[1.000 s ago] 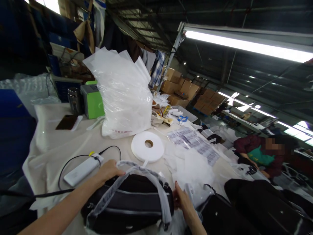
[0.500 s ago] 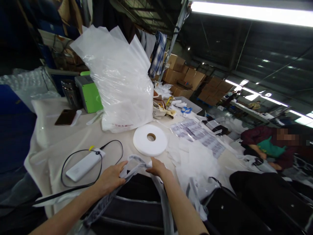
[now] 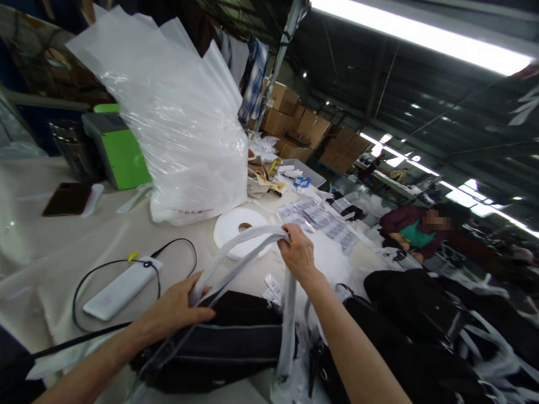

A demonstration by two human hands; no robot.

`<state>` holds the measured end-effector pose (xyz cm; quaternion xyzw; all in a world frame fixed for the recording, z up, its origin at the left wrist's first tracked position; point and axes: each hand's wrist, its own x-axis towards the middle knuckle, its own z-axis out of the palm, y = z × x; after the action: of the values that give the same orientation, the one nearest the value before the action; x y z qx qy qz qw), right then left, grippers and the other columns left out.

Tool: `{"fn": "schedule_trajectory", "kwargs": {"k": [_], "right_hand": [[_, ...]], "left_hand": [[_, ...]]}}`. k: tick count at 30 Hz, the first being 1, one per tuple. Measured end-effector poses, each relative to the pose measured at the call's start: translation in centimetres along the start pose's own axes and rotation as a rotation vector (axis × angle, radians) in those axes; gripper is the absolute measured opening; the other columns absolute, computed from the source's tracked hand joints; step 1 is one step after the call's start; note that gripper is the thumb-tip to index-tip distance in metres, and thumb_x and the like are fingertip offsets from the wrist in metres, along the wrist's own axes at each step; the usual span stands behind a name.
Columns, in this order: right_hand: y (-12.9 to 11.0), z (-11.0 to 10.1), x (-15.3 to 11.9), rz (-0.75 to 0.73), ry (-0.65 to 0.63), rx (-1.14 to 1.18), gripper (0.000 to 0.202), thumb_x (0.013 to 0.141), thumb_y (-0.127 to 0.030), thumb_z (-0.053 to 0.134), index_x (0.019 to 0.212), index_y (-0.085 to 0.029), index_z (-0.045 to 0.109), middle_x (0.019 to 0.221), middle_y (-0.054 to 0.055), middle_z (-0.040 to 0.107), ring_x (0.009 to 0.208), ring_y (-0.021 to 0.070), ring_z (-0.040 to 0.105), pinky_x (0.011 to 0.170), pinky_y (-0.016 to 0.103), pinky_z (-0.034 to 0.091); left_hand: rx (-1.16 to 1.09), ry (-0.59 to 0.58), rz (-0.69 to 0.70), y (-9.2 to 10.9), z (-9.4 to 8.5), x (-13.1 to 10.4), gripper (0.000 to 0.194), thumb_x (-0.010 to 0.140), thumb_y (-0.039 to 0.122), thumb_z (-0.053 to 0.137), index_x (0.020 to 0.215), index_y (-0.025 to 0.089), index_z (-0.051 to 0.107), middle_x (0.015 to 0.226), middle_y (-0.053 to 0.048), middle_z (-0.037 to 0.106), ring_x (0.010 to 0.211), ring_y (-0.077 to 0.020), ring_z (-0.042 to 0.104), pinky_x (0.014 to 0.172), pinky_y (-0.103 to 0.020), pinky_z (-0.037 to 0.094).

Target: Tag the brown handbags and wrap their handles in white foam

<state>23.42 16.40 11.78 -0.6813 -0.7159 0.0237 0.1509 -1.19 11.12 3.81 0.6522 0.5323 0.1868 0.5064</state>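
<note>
A black bag point(image 3: 236, 345) lies at the table's near edge, its long straps point(image 3: 248, 255) covered in whitish wrap and raised in a loop above it. My right hand point(image 3: 297, 252) pinches the top of the strap loop. On the loop's left side, my left hand point(image 3: 185, 306) holds the wrapped strap between thumb and fingers. Just behind the loop, a white roll point(image 3: 236, 220) with a brown core lies flat, partly hidden by the straps. A small printed tag point(image 3: 272, 289) shows beside the bag.
A large plastic bag of white sheets point(image 3: 189, 140) stands behind the roll. At left are a green box point(image 3: 125, 160), a dark phone point(image 3: 68, 199) and a white power bank point(image 3: 122, 289) with a cable. More black bags point(image 3: 404, 325) are piled at right; a person point(image 3: 415, 230) sits beyond.
My right hand has moved up and right with the strap, stretching the loop taller. My left hand has shifted slightly left and down. The view has tilted, and the tag now shows.
</note>
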Motion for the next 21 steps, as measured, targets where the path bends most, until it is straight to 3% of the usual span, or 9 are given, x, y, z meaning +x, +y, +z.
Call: {"fn": "schedule_trajectory", "kwargs": {"k": [1,3,5,10,14,15,17,19,21], "right_hand": [[-0.7,-2.5,-0.6,-0.065,0.099,0.005,0.032,0.077,-0.014,0.041,0.107,-0.018,0.051,0.109,0.007,0.055,0.103,0.0191,0.049,0.088,0.030,0.037],[-2.5,-6.7,-2.2,-0.377,0.416,0.017,0.036,0.068,-0.007,0.042,0.100,-0.017,0.056,0.103,0.008,0.059,0.100,0.0214,0.051,0.087,0.033,0.037],[-4.3,-9.5,-4.0,-0.559,0.484,-0.028,0.035,0.063,-0.003,0.041,0.089,-0.018,0.059,0.099,0.007,0.061,0.094,0.0211,0.053,0.084,0.034,0.038],[-6.2,-11.6,-6.2,-0.556,0.351,-0.080,0.031,0.057,0.000,0.038,0.075,-0.018,0.055,0.096,0.006,0.063,0.095,0.0200,0.053,0.083,0.033,0.038],[-5.2,-12.7,-6.0,-0.365,0.136,-0.067,0.029,0.057,-0.003,0.037,0.075,-0.019,0.053,0.067,-0.001,0.055,0.061,0.0126,0.050,0.058,0.023,0.035],[-5.0,-13.1,-5.8,-0.310,0.120,-0.038,0.026,0.058,-0.004,0.039,0.074,-0.019,0.052,0.063,-0.003,0.051,0.057,0.0111,0.046,0.055,0.022,0.033],[-4.7,-13.6,-5.4,-0.212,0.136,0.035,0.017,0.063,-0.007,0.045,0.072,-0.019,0.052,0.060,-0.006,0.046,0.055,0.0095,0.042,0.054,0.021,0.030],[-4.5,-13.9,-4.9,-0.117,0.179,0.100,0.010,0.066,-0.012,0.051,0.072,-0.020,0.052,0.059,-0.006,0.045,0.056,0.0092,0.041,0.055,0.021,0.029],[-4.5,-14.0,-4.3,-0.049,0.212,0.159,0.007,0.067,-0.015,0.054,0.071,-0.020,0.053,0.059,-0.007,0.045,0.057,0.0092,0.041,0.055,0.021,0.029]], "left_hand": [[0.036,-0.042,0.048,0.4,-0.3,-0.3,0.066,0.057,0.036,0.063,0.118,0.018,0.046,0.098,-0.002,0.065,0.091,-0.0245,0.058,0.083,-0.029,0.043],[0.098,-0.081,0.119,0.9,-0.6,-0.7,0.046,0.057,0.033,0.064,0.101,0.022,0.057,0.090,0.001,0.066,0.088,-0.0246,0.058,0.080,-0.028,0.044],[0.120,-0.056,0.135,1.0,-0.4,-0.8,0.026,0.061,0.035,0.060,0.083,0.022,0.060,0.077,0.002,0.066,0.076,-0.0228,0.058,0.071,-0.026,0.046],[0.011,0.042,0.153,0.8,1.2,0.1,0.028,0.068,0.047,0.048,0.058,0.021,0.053,0.065,0.003,0.063,0.065,-0.0197,0.057,0.063,-0.025,0.046],[-0.030,0.016,0.184,1.5,1.5,1.0,0.031,0.069,0.051,0.047,0.072,0.022,0.059,0.071,0.002,0.065,0.070,-0.0220,0.060,0.066,-0.026,0.049],[0.006,0.058,0.200,1.9,1.4,1.1,0.033,0.070,0.051,0.048,0.081,0.022,0.060,0.074,0.000,0.065,0.074,-0.0238,0.061,0.068,-0.029,0.049],[0.126,0.286,0.296,2.9,1.2,0.9,0.046,0.069,0.051,0.050,0.103,0.020,0.055,0.092,-0.006,0.064,0.091,-0.0302,0.058,0.081,-0.038,0.047],[0.238,0.604,0.473,3.9,1.2,0.3,0.063,0.070,0.050,0.052,0.123,0.019,0.040,0.118,-0.012,0.053,0.110,-0.0344,0.047,0.096,-0.046,0.037],[0.293,0.782,0.693,4.1,1.9,-0.6,0.071,0.073,0.042,0.055,0.134,0.023,0.024,0.128,-0.012,0.043,0.118,-0.0322,0.041,0.100,-0.047,0.033]]}}
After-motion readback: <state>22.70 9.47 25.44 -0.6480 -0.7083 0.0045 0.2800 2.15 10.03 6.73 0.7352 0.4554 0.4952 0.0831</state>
